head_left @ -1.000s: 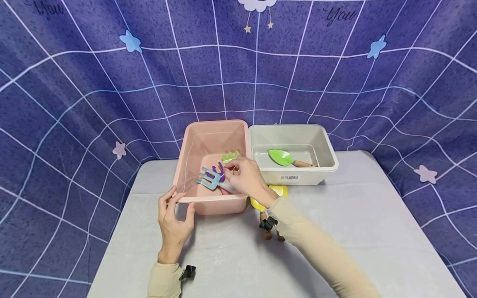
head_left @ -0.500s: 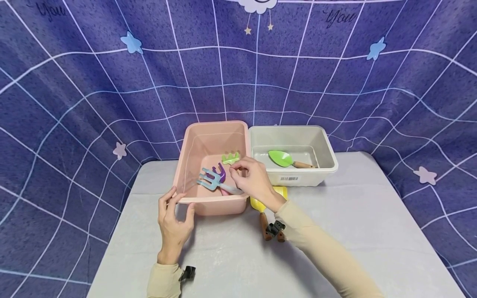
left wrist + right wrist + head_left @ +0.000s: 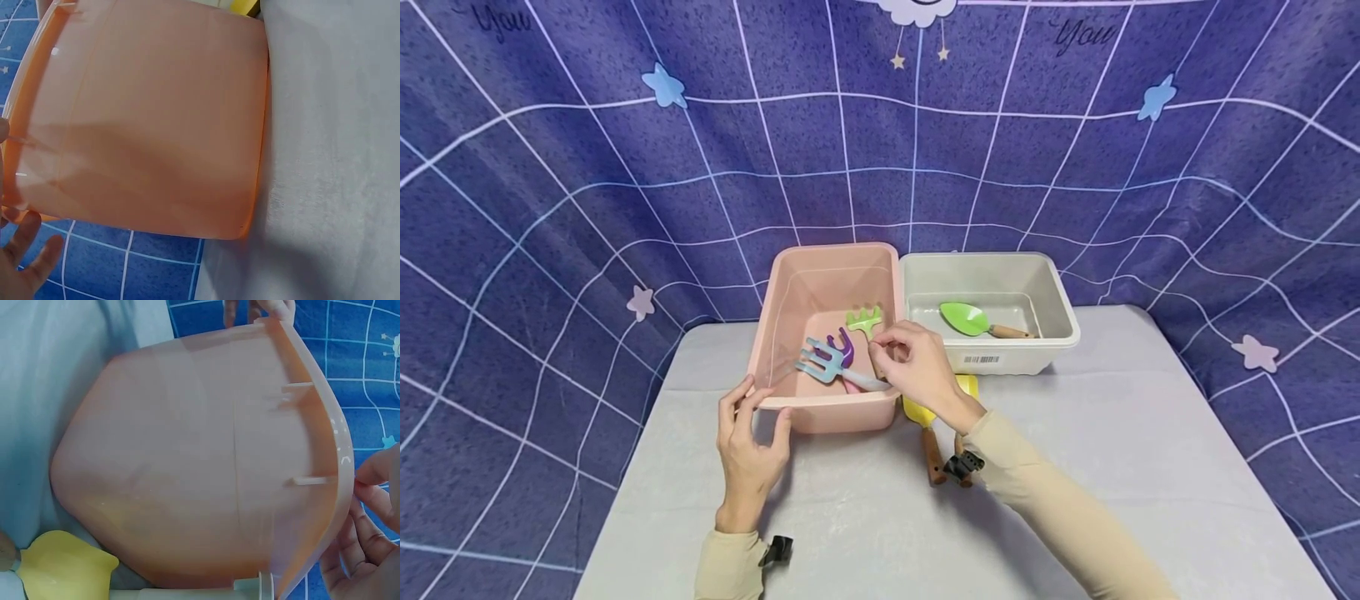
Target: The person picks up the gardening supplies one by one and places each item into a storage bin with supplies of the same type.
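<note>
Hands split the work: left hand (image 3: 748, 442) grips the pink bin (image 3: 790, 292) rim at 7 o'clock as brace, right hand (image 3: 917, 367) pinches the green rake (image 3: 865, 319) handle inside, toward 3 o'clock.

Pink bin (image 3: 820, 292), grey bin (image 3: 1045, 283), green trowel (image 3: 966, 317).

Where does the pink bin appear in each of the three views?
Head: pink bin, centre, left of the grey bin.
Left wrist: its outer wall fills most of the frame.
Right wrist: its wall fills the centre.
Shared landmark: the yellow trowel beside it, also in both wrist views.
</note>
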The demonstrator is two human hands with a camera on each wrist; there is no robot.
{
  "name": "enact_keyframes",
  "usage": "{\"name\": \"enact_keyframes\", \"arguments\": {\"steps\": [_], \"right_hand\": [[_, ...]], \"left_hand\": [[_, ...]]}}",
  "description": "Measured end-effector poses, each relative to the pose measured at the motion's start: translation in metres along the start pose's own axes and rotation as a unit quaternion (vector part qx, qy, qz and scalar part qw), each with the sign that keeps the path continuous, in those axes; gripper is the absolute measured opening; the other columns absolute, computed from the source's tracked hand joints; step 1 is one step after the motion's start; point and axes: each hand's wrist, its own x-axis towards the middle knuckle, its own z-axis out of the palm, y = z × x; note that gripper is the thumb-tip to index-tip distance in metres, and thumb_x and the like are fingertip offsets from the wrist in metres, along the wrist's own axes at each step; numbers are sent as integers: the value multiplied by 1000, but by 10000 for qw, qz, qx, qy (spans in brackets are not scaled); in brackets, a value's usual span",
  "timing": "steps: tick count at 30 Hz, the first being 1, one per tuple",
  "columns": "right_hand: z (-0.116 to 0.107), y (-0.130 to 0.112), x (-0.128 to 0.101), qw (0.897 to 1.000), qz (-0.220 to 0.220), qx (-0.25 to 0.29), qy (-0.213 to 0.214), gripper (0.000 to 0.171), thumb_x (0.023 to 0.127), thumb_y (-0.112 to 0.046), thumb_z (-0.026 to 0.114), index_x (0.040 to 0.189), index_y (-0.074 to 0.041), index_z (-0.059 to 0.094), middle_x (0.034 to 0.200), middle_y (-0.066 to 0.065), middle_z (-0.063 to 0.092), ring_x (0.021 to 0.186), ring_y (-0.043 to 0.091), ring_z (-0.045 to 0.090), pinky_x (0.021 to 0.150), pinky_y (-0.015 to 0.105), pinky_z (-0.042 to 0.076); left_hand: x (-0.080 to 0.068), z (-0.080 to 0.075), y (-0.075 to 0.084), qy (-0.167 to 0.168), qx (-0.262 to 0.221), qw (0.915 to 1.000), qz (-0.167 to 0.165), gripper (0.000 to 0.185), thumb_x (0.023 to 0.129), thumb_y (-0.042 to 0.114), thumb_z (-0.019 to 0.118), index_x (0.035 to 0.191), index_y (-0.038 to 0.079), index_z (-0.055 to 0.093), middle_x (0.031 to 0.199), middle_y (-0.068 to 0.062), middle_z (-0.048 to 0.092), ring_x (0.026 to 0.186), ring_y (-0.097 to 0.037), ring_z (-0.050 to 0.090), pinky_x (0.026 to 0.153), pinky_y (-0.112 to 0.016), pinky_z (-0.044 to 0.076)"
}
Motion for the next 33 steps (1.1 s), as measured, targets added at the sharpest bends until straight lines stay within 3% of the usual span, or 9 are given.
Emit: {"name": "enact_keyframes", "arguments": {"steps": [5,10,15,22,29,33], "right_hand": [[-5,2,-6,9999,-64,76,63,9,93,-15,76,94,-9,82,83,1,72,73,19,61,64,26,47],[-14,6,-16,9998,79,144,122,8,93,-13,76,94,-9,83,88,0,76,81,15,67,73,29,54],[-18,12,-24,9995,251,191,52,10,94,-13,75,98,-7,83,95,2,79,91,20,73,85,32,58],[-24,14,-35,9987,383,317,111,9,94,-11,76,97,-9,83,97,4,80,95,22,75,87,43,63],[-27,19,-47,9975,623,248,244,7,93,-14,78,97,-12,84,100,3,80,89,23,72,78,28,56],[-28,24,-53,9974,631,163,320,6,92,-13,79,95,-12,84,97,3,79,86,21,69,74,25,51]], "left_hand": [[1,-1,1,-10,25,10000,30,37,85,17,80,117,-2,75,138,-29,61,119,-46,62,108,-15,38],[2,0,3,42,110,9999,66,38,86,21,79,117,-2,76,137,-29,62,123,-49,56,111,-21,35],[1,-1,5,96,227,9997,1,38,87,23,77,117,1,76,138,-27,62,120,-49,53,105,-32,35],[2,0,8,110,113,9999,-22,38,85,21,79,116,0,76,137,-27,63,121,-49,53,104,-34,35],[2,1,11,150,39,9998,-108,39,84,18,80,117,-1,76,139,-27,63,122,-48,54,108,-31,34],[0,1,13,215,13,9995,-214,41,84,17,81,120,-1,75,141,-25,63,124,-48,54,111,-27,32]]}}
